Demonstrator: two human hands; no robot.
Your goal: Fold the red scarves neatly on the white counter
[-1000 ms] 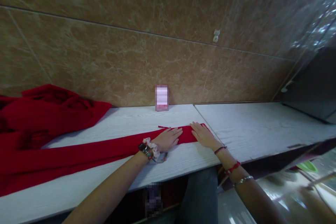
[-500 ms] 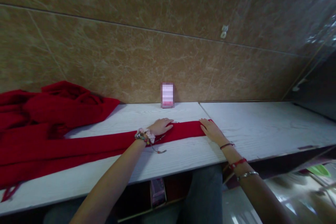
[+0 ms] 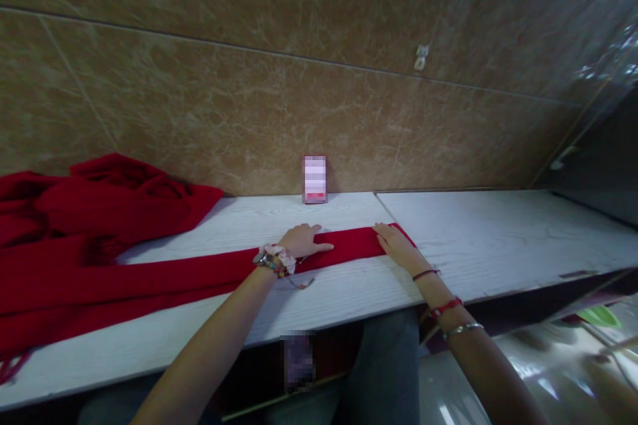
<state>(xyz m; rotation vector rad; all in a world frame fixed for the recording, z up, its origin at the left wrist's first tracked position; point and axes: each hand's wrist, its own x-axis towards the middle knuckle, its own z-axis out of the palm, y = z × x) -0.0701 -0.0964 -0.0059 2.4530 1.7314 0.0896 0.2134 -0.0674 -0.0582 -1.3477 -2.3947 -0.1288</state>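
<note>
A long strip of red cloth (image 3: 199, 276), folded lengthwise, runs along the white tabletop from the left towards the middle. My left hand (image 3: 301, 241) rests palm down on the strip, fingers stretched out and thumb spread to the right. Near the strip's right end, my right hand (image 3: 396, 244) lies flat on the cloth with its fingers pointing up and left. Between the hands the red cloth is smooth. At the left the strip runs into a crumpled heap of the same red fabric (image 3: 134, 202).
A propped phone-like device (image 3: 314, 179) with a blurred screen leans against the brown marbled wall (image 3: 224, 99). White wood-grain tabletop (image 3: 498, 232) extends right towards a dark panel. Below the front edge are my legs and a blurred object (image 3: 299, 362). A green basin (image 3: 598, 317) stands lower right.
My left thumb has spread further from the fingers, and the left hand has turned slightly. The right hand stays at the strip's right end. The whole view has shifted slightly.
</note>
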